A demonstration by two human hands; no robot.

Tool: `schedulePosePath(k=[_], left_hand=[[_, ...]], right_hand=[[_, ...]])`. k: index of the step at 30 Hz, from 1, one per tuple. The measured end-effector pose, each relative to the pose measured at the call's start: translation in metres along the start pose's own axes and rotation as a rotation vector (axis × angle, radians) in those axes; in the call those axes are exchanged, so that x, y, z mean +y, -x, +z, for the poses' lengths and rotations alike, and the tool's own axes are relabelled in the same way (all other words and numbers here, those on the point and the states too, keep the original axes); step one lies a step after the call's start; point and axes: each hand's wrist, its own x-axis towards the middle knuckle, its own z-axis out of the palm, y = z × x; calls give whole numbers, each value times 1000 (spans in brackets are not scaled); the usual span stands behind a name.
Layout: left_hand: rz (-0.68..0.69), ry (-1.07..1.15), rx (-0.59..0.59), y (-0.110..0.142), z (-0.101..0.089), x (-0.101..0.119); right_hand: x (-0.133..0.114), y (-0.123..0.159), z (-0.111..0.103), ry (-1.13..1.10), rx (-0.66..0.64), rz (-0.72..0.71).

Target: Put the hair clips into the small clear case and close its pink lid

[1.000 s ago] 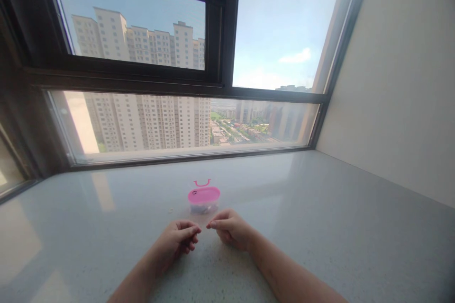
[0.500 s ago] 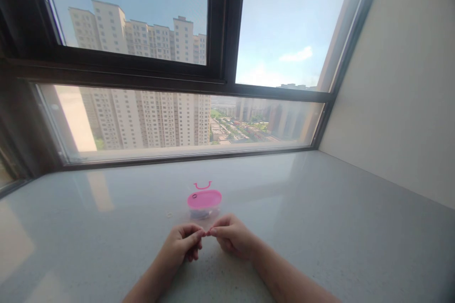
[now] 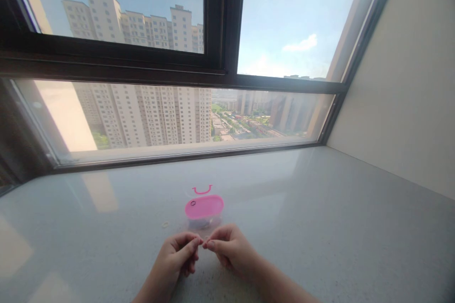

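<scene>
My left hand (image 3: 179, 254) is closed in a pinch, thumb against forefinger. Facing it, my right hand (image 3: 231, 248) pinches in the same way, and the fingertips of both hands meet or almost meet. A tiny pale loop seems to show at the right fingertips, too small to name. Just beyond the hands stands a clear oval box with a pink lid (image 3: 208, 207); its lower part is partly hidden by my fingers. On the lid lies a small dark ring (image 3: 193, 203). To the left of the box, a small pale ring (image 3: 165, 224) rests on the surface.
Behind the box lies a curved pink handle (image 3: 202, 192). The pale speckled sill (image 3: 320, 227) runs back to a dark-framed window (image 3: 199, 155), with high-rise buildings outside. A plain wall (image 3: 408, 85) bounds the right side.
The camera view has shifted slightly, so the box and hands appear a little lower. The two pinches have come closer together, and the fingers stay closed.
</scene>
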Motion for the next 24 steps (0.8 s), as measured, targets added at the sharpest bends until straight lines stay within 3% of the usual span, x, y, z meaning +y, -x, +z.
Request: schedulePosePath(k=[4, 9, 24], left_hand=[[-31, 48, 19, -1, -1, -1], [-73, 157, 16, 1, -1, -1], [-37, 61, 14, 2, 0, 1]], right_hand=[[5, -1, -2, 21, 62, 3], [6, -1, -4, 32, 27, 15], [3, -2, -2, -5, 32, 29]])
